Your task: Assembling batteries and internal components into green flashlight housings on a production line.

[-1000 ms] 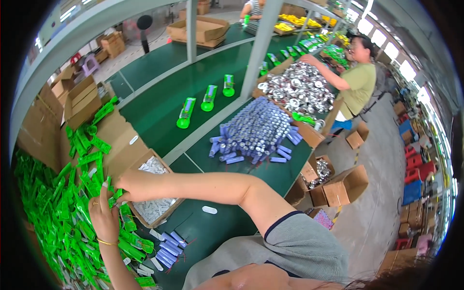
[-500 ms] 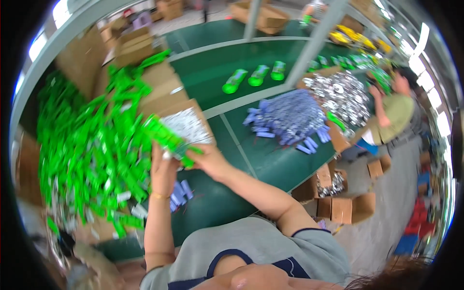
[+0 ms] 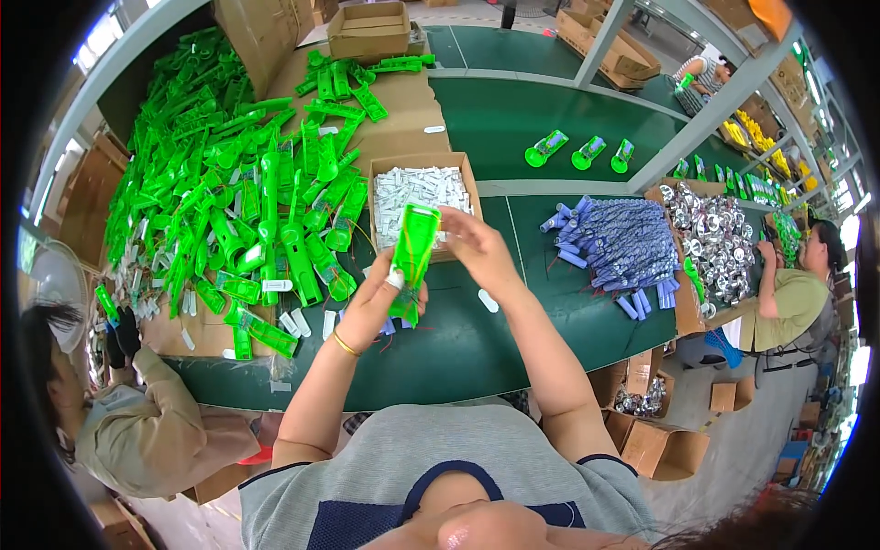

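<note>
My left hand (image 3: 374,295) is closed around a green plastic flashlight housing (image 3: 417,249), its thumb pressed on the near side. The housing stands almost upright in the grip, with thin orange wires across its open face. Beside its upper end is my right hand (image 3: 483,255), fingers loosely bent and apart, with nothing visible in them. Behind both hands sits a cardboard box (image 3: 469,174) of small white plastic pieces (image 3: 408,186). A few blue cylinders with red wires lie partly hidden under my left hand.
Green housings (image 3: 211,174) are heaped at the left on cardboard. Blue cylinders (image 3: 614,243) lie stacked to the right, beside a box of silver reflectors (image 3: 710,238). Several assembled green pieces (image 3: 548,147) stand beyond a rail. Co-workers sit left (image 3: 156,422) and right (image 3: 796,275).
The view has turned, so the bench appears farther right. The housing has swung from a slant to nearly upright in my left hand. My right hand has come away from its lower end.
</note>
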The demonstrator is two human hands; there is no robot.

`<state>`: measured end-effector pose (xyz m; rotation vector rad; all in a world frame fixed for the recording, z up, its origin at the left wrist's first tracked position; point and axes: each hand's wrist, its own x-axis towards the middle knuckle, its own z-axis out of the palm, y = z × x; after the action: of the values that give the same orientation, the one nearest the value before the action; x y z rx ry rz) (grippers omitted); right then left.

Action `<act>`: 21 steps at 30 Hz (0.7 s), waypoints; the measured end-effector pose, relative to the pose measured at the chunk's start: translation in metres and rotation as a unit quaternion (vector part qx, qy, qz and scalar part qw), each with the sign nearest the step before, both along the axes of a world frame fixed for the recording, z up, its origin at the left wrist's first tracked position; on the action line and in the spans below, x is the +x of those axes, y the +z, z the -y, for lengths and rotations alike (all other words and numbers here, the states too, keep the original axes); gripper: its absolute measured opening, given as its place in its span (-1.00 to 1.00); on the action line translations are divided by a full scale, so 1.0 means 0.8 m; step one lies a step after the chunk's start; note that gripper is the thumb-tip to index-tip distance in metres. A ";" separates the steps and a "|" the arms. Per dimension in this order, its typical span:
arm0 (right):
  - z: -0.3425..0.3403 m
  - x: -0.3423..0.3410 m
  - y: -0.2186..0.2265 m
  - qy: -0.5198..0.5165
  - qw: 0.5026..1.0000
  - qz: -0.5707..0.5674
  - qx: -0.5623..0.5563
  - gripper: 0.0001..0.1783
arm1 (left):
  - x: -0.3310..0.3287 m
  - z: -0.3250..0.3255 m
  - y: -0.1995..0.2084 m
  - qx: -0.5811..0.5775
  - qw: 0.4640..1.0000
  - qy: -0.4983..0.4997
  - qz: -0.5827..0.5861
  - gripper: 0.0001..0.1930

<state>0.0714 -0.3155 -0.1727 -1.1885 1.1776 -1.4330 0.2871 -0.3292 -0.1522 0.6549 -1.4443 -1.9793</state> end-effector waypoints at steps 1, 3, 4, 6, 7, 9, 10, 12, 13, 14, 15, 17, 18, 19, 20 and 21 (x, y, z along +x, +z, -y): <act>0.003 0.007 0.001 0.027 1.000 -0.015 0.003 -0.63 | -0.002 -0.003 -0.004 -0.004 1.000 -0.011 0.009 -0.43; 0.000 0.020 0.004 0.079 0.996 -0.010 0.044 -0.66 | -0.002 -0.009 -0.007 -0.013 1.000 -0.017 0.017 -0.32; -0.007 0.030 0.006 0.087 0.990 0.085 0.075 -0.67 | 0.000 -0.013 -0.011 -0.014 1.000 0.001 0.013 -0.31; -0.012 0.035 0.001 0.116 0.961 0.226 0.113 -0.67 | 0.003 -0.016 -0.023 -0.012 1.000 0.021 0.012 -0.29; -0.018 0.035 0.010 0.147 0.959 0.218 0.107 -0.65 | 0.007 -0.019 -0.032 -0.031 0.999 0.035 0.014 -0.29; -0.022 0.032 0.025 0.198 0.966 0.154 0.064 -0.59 | 0.010 -0.022 -0.025 -0.019 0.998 0.055 0.033 -0.30; -0.024 0.035 0.024 0.199 0.965 0.157 0.068 -0.59 | 0.010 -0.022 -0.028 -0.015 0.998 0.055 0.036 -0.30; -0.028 0.043 0.023 0.180 0.952 0.239 0.069 -0.60 | 0.008 -0.021 -0.041 -0.121 0.987 0.076 0.069 -0.30; -0.029 0.047 0.029 0.172 0.948 0.245 0.105 -0.56 | 0.005 -0.014 -0.053 -0.262 0.946 0.121 0.149 -0.32; -0.029 0.048 0.027 0.173 0.947 0.247 0.109 -0.56 | 0.004 -0.017 -0.063 -0.255 0.947 0.123 0.150 -0.29; -0.028 0.048 0.023 0.153 0.943 0.273 0.115 -0.56 | 0.001 -0.021 -0.072 -0.247 0.949 0.125 0.150 -0.26; -0.023 0.049 0.009 0.117 0.932 0.329 0.096 -0.52 | -0.009 -0.026 -0.052 -0.212 0.962 0.092 0.146 -0.26; -0.024 0.046 0.007 0.115 0.932 0.331 0.099 -0.52 | -0.011 -0.028 -0.053 -0.190 0.972 0.078 0.117 -0.27; -0.026 0.044 0.018 0.118 0.937 0.313 0.103 -0.49 | -0.011 -0.031 -0.054 -0.168 0.979 0.067 0.089 -0.28; -0.026 0.043 0.023 0.121 0.942 0.296 0.107 -0.47 | -0.011 -0.031 -0.055 -0.166 0.980 0.067 0.090 -0.28; -0.023 0.043 0.019 0.070 0.972 0.206 0.088 -0.43 | -0.011 -0.028 -0.056 -0.153 0.984 0.055 0.071 -0.28</act>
<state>0.1061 -0.2974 -0.1571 -0.7851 0.8908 -1.3547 0.2779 -0.3070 -0.1970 0.7293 -1.7152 -1.6086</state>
